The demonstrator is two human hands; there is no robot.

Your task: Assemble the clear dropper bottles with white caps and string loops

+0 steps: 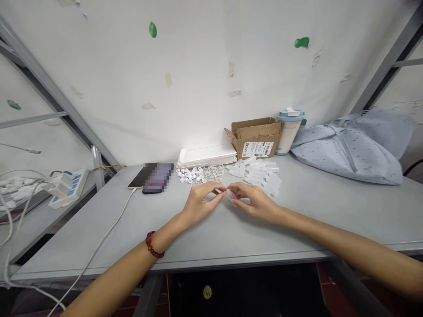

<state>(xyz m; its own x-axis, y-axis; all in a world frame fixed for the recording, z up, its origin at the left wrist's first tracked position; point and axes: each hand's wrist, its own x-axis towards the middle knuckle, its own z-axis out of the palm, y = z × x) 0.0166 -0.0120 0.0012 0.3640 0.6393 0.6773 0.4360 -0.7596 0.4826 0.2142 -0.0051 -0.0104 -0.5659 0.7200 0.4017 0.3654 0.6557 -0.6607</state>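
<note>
The right hand (250, 198) has its fingers around a translucent bottle (231, 197) — long axis slanting far-left to near-right. The left hand (203, 201) meets its far end, fingers narrow (grip unclear).

The right hand (254, 198) holds a translucent piece (230, 196) beside the left hand (200, 202).

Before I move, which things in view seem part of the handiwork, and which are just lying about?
Likely part of the work:
small clear piece in the right hand
clear tubes
white caps
tangle of pale loops

Likely just lying about:
two phones
lidded cup
blue cloth
power strip

The cardboard box and white stack could be either.
</note>
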